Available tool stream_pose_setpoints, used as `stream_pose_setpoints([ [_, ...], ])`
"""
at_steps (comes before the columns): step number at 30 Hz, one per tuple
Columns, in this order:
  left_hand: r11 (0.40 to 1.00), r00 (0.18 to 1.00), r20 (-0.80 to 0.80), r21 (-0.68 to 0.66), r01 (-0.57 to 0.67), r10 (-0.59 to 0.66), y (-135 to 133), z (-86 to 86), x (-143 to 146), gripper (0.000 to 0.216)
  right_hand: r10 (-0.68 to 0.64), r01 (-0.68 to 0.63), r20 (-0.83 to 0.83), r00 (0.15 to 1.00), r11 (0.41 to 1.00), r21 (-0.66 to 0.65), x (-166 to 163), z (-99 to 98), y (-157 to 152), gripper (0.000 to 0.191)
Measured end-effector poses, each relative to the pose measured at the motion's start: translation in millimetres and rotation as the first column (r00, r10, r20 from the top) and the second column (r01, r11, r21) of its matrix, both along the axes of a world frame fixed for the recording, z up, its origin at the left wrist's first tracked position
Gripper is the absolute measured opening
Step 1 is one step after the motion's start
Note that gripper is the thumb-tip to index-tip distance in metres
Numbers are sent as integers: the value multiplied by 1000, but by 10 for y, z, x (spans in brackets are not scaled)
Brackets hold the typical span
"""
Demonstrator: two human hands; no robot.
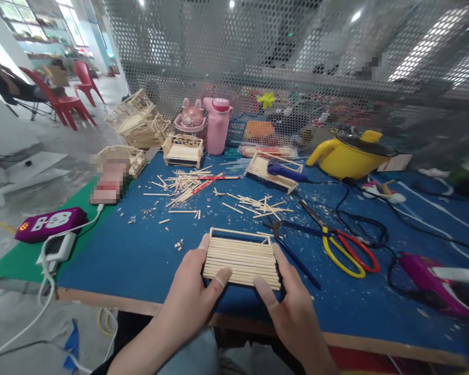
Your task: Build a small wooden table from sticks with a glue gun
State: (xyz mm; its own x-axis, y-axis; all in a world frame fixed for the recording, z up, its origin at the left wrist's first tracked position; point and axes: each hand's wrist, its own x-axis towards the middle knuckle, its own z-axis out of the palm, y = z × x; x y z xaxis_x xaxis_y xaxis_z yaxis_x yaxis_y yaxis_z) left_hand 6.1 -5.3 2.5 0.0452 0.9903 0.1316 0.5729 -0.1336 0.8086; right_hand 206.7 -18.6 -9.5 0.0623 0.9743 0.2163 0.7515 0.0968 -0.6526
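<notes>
Between both hands, over the table's front edge, is a small stick-built piece [242, 260], a row of pale wooden sticks with a narrow frame along its far side. My left hand [199, 281] grips its left end, thumb on top. At the right end my right hand [287, 291] holds it the same way, fingers partly hidden behind. Just beyond lie blue-handled pliers [293, 245] and scissors [336, 239] with red and yellow handles. Loose wooden sticks [187, 185] are scattered farther back, with another heap of short sticks [263, 205] to their right.
A blue glue gun [285, 171] rests on another stick frame [271, 174]. Behind stand a small wooden bed [183, 151], a pink bottle [218, 127] and a yellow pot [347, 156]. Black cables [363, 224] cross the right side. A phone [108, 179] and purple box [50, 224] lie left.
</notes>
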Motion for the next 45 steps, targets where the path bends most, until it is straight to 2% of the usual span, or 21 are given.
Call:
stream_pose_setpoints([
  [6,999,998,-61,-32,26,-28,-1,32,-18,40,22,-22,-5,1000,1000,-5,42,13,-5,65],
  [11,1000,999,-36,17,23,-22,-13,10,-16,48,12,-12,-22,1000,1000,-11,-18,25,-12,65],
  [15,1000,999,-32,20,1,-1,-16,-45,-1,52,-2,1,-46,999,1000,-13,-64,32,-27,77],
  [21,1000,998,-63,-4,11,-11,-16,-98,2,49,84,-84,-1,996,996,-8,-48,3,-29,78],
  [29,1000,993,-112,8,30,-29,-8,-127,-12,60,55,-55,-16,998,997,-53,-63,1,6,76],
  [34,999,996,-78,44,-26,29,10,-122,16,65,34,-38,-68,997,997,-61,-77,20,14,81],
  [39,997,995,-65,14,-75,75,14,-90,25,67,-11,-5,-174,985,996,-87,-74,40,-8,97],
  [42,996,995,-47,15,-88,89,7,-84,-5,76,3,-24,-187,982,994,-108,-74,41,-20,105],
  [45,990,988,-124,114,-82,96,0,-52,-23,81,13,-29,-149,989,994,-106,-77,34,-23,102],
])
